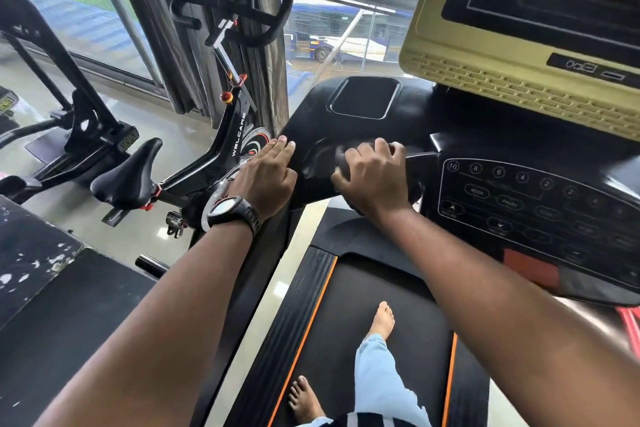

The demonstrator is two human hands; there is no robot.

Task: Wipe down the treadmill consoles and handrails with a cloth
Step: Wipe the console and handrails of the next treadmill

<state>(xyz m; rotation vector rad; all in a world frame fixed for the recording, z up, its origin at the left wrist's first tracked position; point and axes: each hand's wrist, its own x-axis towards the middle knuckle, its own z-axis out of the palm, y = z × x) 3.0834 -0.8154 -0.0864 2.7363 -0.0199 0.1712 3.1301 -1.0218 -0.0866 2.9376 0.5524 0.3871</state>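
We're bracing left hand [266, 177] flat, fingers straight, on console [311, 130]; right hand [374, 173] curling round cloth [341, 157]; best pressing firmly, overlapping strokes.

I see the left hand [266, 173] flat on the edge of the black console [363, 100]; beside it, the right hand [374, 175] grips a blurred dark cloth [343, 154].

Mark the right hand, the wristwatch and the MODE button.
right hand [375, 177], head view, on the back of the hand.
wristwatch [225, 209], head view, on its round face.
MODE button [477, 191], head view, on the button's printed label.
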